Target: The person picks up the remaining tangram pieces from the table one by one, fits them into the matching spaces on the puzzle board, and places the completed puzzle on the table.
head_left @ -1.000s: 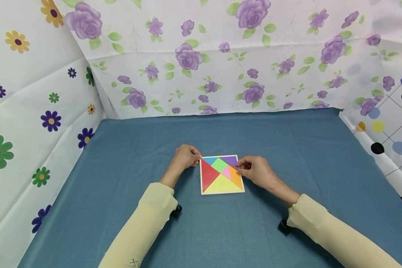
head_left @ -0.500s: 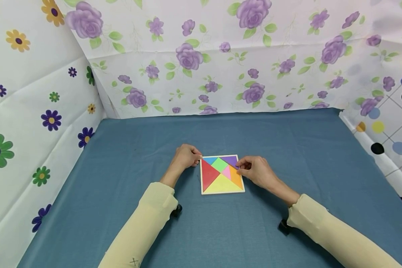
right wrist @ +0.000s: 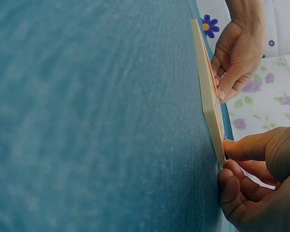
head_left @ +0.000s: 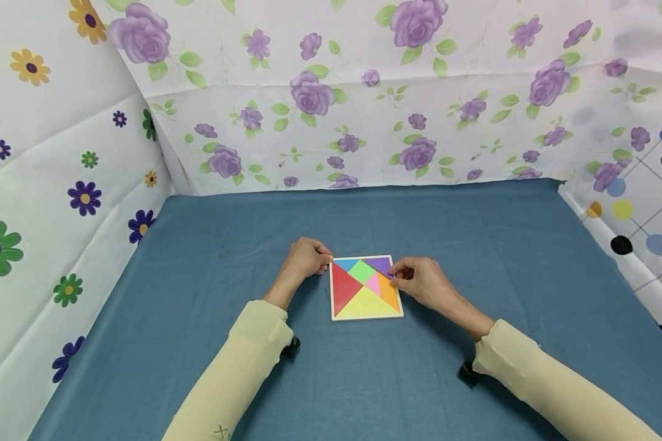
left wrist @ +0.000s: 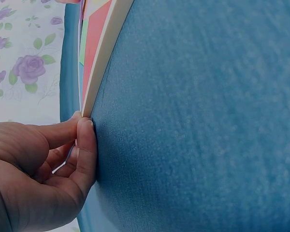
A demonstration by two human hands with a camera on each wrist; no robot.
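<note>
A square tangram board (head_left: 366, 318) with a pale rim lies flat on the table in the head view. Inside it are a red triangle (head_left: 344, 290), a yellow triangle (head_left: 366, 305), a green square (head_left: 361, 271) and several other coloured pieces. My left hand (head_left: 307, 257) pinches the board's far left corner between thumb and index finger, as the left wrist view shows up close. At the right edge, my right hand (head_left: 423, 278) has its thumb on top beside the purple piece (head_left: 379, 264) and curled fingers against the side. Those fingertips partly cover the rim and the purple piece's end.
A blue cloth (head_left: 243, 239) covers the table. Flowered sheets (head_left: 364, 110) hang behind it and on the left, and a dotted sheet (head_left: 634, 226) on the right. Dark wrist devices (head_left: 468, 373) sit under both cuffs.
</note>
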